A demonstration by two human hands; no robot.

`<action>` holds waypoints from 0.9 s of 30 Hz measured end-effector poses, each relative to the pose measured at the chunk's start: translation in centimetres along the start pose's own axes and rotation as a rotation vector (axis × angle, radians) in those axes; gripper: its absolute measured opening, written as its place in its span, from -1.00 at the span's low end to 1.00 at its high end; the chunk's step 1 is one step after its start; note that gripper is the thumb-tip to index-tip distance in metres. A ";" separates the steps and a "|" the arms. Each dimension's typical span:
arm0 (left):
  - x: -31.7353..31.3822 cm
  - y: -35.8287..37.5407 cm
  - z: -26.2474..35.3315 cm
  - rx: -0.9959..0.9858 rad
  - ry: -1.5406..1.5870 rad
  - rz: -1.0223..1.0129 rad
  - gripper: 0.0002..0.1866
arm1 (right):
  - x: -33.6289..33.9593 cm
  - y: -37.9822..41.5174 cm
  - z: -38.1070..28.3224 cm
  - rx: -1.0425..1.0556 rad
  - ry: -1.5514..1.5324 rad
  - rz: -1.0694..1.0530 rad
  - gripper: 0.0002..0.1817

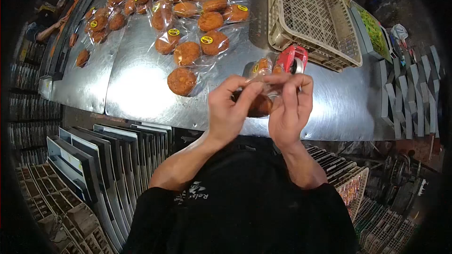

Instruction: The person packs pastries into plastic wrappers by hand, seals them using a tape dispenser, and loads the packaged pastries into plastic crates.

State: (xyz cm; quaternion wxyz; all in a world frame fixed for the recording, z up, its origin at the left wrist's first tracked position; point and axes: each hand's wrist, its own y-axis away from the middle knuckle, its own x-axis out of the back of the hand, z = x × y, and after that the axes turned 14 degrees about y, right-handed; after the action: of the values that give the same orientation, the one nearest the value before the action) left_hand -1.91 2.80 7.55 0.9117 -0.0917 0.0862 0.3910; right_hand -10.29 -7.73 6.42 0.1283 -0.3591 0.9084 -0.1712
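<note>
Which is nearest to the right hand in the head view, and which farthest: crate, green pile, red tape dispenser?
From the right hand:
1. Red tape dispenser, just beyond it.
2. Crate, farther forward.
3. Green pile, right of the crate.

Black short-sleeved shirt [245, 207], small white lettering and a white graphic on front.

Grey trays [73, 160] are standing in a row at lower left, green contents, possibly leaves, are filling a box [372, 30] at upper right, and another person's arm [49, 32] is showing at far left.
</note>
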 end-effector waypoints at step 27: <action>2.1 -0.3 -4.0 -0.366 -0.035 0.091 -0.89 | -0.4 0.0 2.7 0.152 0.551 -0.163 -0.91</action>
State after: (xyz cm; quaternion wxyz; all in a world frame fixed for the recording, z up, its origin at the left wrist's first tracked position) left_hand -0.58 3.12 3.26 0.8625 -0.2451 0.0020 0.4427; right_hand -9.08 -8.03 4.03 -0.1108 -0.3604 0.8618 -0.3394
